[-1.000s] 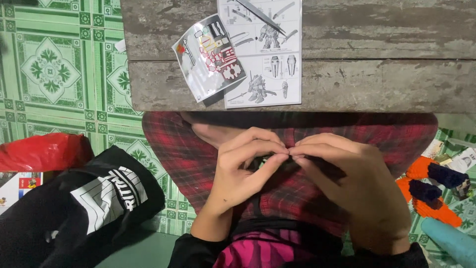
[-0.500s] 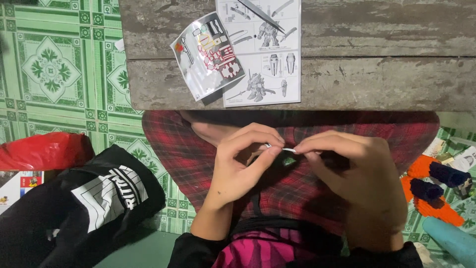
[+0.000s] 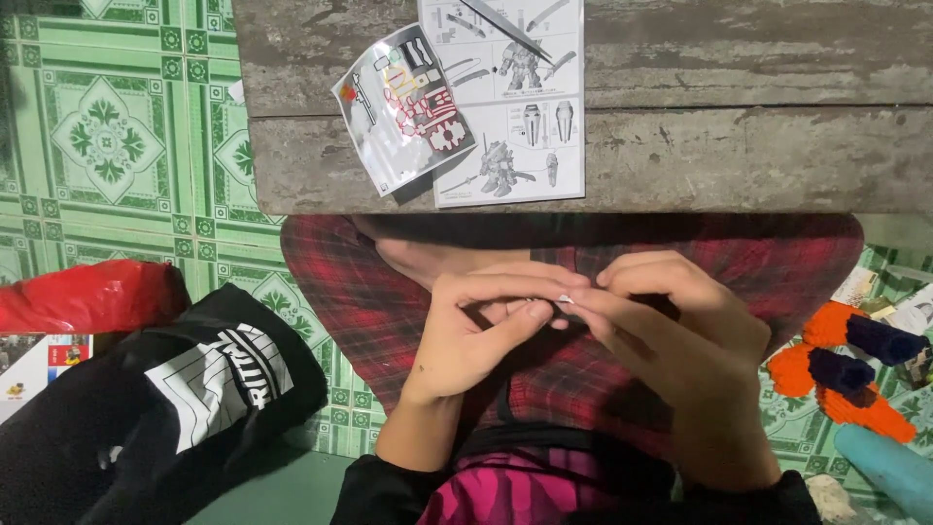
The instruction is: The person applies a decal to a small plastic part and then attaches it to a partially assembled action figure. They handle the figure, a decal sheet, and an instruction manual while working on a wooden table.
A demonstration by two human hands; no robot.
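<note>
Over the lap, on red-and-black plaid cloth (image 3: 350, 301), the left hand (image 3: 476, 335) and the right hand (image 3: 671, 331) met fingertip to fingertip. Pinched between them was a tiny pale piece (image 3: 565, 299), too small to tell what kind of part it was; only a sliver of it showed at the point where the left thumb and the right forefinger came together. Both hands were curled closed around that small thing, the left fingers arched above it, the right fingers bent down towards it.

Just beyond the knees stood the weathered grey wooden bench (image 3: 758, 146), its near edge touching the plaid cloth in the view. On it lay a white printed instruction sheet with drawings of a robot figure (image 3: 525, 126), and overlapping the sheet's left edge was a glossy sticker sheet with red and dark shapes (image 3: 403, 112), tilted. A thin dark metal tool (image 3: 505, 27) rested across the top of the instruction sheet.

To the left, on the green patterned tile floor (image 3: 107, 146), sat a black bag with white panels (image 3: 165, 408) and a red plastic bag (image 3: 87, 297). To the right lay orange and dark blue plastic pieces (image 3: 846, 369), well apart from the hands.
</note>
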